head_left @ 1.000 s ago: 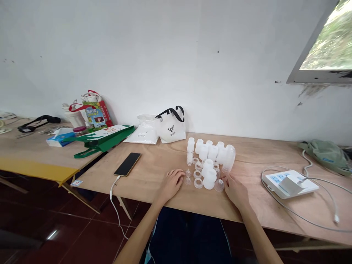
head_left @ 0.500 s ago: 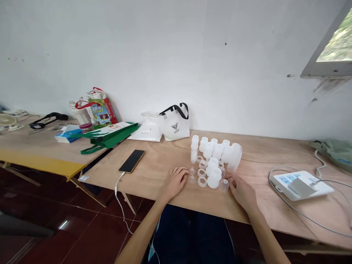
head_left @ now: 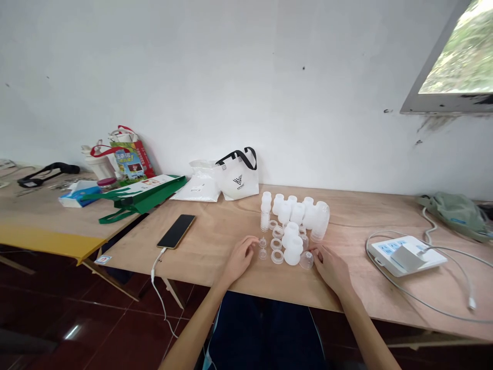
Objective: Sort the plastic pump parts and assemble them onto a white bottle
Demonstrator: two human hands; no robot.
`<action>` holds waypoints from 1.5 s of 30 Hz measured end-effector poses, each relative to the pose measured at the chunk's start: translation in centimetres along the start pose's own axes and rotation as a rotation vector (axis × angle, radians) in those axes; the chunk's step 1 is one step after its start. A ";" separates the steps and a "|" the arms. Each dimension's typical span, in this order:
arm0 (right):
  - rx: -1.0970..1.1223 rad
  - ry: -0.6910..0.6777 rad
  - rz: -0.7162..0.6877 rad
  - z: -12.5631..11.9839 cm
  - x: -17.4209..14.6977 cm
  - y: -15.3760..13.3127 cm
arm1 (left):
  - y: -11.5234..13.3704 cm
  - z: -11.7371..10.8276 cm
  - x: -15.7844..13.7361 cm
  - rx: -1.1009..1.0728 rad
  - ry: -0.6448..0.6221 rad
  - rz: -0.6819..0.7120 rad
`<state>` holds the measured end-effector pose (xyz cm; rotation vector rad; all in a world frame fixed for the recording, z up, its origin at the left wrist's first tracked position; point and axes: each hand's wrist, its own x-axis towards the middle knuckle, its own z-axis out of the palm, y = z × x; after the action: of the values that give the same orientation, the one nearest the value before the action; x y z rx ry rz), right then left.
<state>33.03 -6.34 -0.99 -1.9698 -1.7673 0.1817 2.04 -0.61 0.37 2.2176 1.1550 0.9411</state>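
Resting the left hand (head_left: 239, 257) and right hand (head_left: 330, 264), both relaxed, nothing gripped.
Small clear pieces (head_left: 262, 254) are found beside the left, a clear dome (head_left: 306, 260) beside the right; contact cannot be confirmed. White bottles (head_left: 293, 244) and rings (head_left: 277, 262) are grouped between, on the table (head_left: 219, 223). Light touch is advised, lest pieces be scattered.

White containers (head_left: 293, 248) stand clustered — pale rings (head_left: 277, 256) and a clear dome (head_left: 306, 260) beside them.

Bare hands (head_left: 239, 258) and forearms (head_left: 197, 324), dark navy clothing (head_left: 265, 331) — light-blue side trim (head_left: 208, 358)
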 end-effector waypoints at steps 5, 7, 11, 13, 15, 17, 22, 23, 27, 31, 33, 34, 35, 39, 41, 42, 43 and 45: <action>-0.017 -0.013 -0.011 0.1 0.1 0.2 | 1.8 -0.2 -0.4 -0.133 -0.025 0.032; -0.021 -0.016 -0.012 0.1 0.1 0.2 | 2.4 0.0 -0.7 -0.084 -0.141 0.083; 0.019 -0.014 -0.018 0.1 0.1 0.2 | 2.6 1.0 -0.9 0.101 -0.243 0.133; 0.038 0.001 -0.007 0.2 0.2 0.2 | 2.4 1.5 -0.9 0.141 -0.221 0.133; 0.058 0.042 0.022 0.3 0.3 0.3 | 2.1 1.9 -0.7 0.142 -0.196 0.132; 0.102 0.105 0.051 0.4 0.4 0.4 | 1.8 2.1 -0.5 0.135 -0.168 0.129; 0.259 0.232 0.085 0.4 0.5 0.4 | 1.4 1.7 -0.2 0.147 -0.182 0.111; 0.290 0.254 0.094 0.4 0.5 0.3 | 1.4 1.5 -0.2 0.147 -0.191 0.102; 0.427 0.362 0.114 0.2 0.4 -0.1 | 1.9 0.6 -0.3 0.094 -0.247 0.065; 0.502 0.474 0.111 -0.2 0.3 -0.9 | 2.6 -0.4 -0.2 -0.011 -0.277 0.044; 0.522 0.524 0.102 -0.6 0.2 -1.3 | 2.8 -0.9 -0.1 -0.046 -0.257 0.011; 0.527 0.560 0.091 -0.9 0.1 -1.5 | 2.8 -1.2 0.0 -0.066 -0.248 -0.007; 0.527 0.605 0.074 -1.1 -0.1 -1.8 | 2.9 -1.5 0.0 -0.090 -0.241 -0.023; 0.489 0.751 -0.131 -1.9 -2.0 -3.0 | 3.2 -2.8 -0.2 -0.221 -0.221 -0.078; 0.474 0.714 -0.336 -1.8 -3.5 -4.4 | 3.5 -3.4 -0.2 -0.290 -0.230 -0.114; 0.467 0.655 -0.443 -1.6 -4.2 -5.4 | 3.7 -3.7 -0.2 -0.329 -0.239 -0.130; 0.466 0.559 -0.524 -1.4 -5.0 -6.6 | 3.9 -3.9 -0.3 -0.372 -0.248 -0.144; 0.495 0.275 -0.612 -0.6 -6.2 -9.3 | 4.3 -4.5 -0.3 -0.468 -0.262 -0.158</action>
<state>23.95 -12.03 2.28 -1.0092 -1.8297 0.1157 0.82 -2.80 6.07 1.7811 0.8693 0.7375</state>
